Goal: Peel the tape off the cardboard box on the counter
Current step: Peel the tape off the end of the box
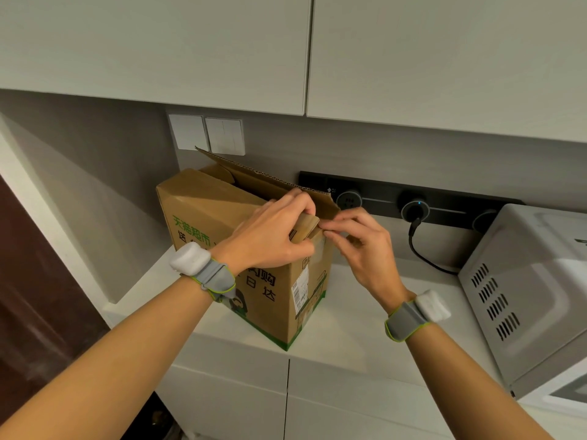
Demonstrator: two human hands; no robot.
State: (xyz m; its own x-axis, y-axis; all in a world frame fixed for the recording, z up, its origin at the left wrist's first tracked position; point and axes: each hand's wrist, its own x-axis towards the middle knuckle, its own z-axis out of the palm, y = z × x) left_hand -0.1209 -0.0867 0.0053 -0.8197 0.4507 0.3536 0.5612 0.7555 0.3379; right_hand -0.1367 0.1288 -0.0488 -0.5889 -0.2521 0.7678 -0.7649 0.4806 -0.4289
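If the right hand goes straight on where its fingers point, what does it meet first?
Probably the folded flap at the cardboard box's top corner, which the left hand grips. The right hand is very close to it; depth is unclear.

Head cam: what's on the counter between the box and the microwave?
Head view: bare counter, save a black cord drooping at the back near the microwave. The right hand is at the box corner.

The left wristband (216,279), just behind the left hand (270,239), is grey stretch fabric edged in lime green, with a rounded white block (190,262) strapped on it. The right wristband (405,323), behind the right hand (365,252), matches it and bears its own white pod (432,305). Both forearms are bare.
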